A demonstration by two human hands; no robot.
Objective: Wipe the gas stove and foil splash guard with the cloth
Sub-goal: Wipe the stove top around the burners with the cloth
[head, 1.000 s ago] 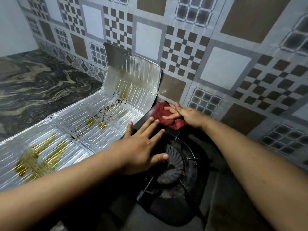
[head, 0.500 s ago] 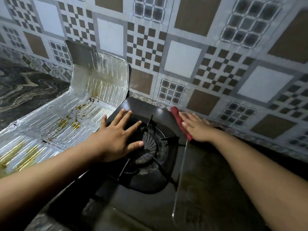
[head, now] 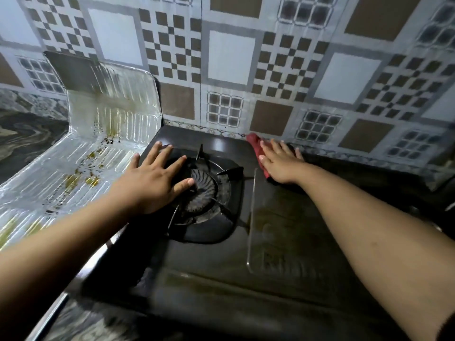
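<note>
Gas stove (head: 221, 267) black, near centre; glossy top streaked. Left hand (head: 150, 178) flat, fingers spread, resting on stove's left part, thumb tip over the burner (head: 204, 190). Right hand (head: 280, 163) flat, fingers straight, pressing the red cloth (head: 254, 146) on the stove's far edge, right of burner, by the tiled wall (head: 231, 57). Foil splash guard (head: 81, 153) left of stove, lying flat, far end bent up against wall; brown grease spots on it.

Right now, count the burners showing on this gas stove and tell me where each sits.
1. The burner sits on the left part of the gas stove, partly under the left hand. The right arm may hide another.
</note>
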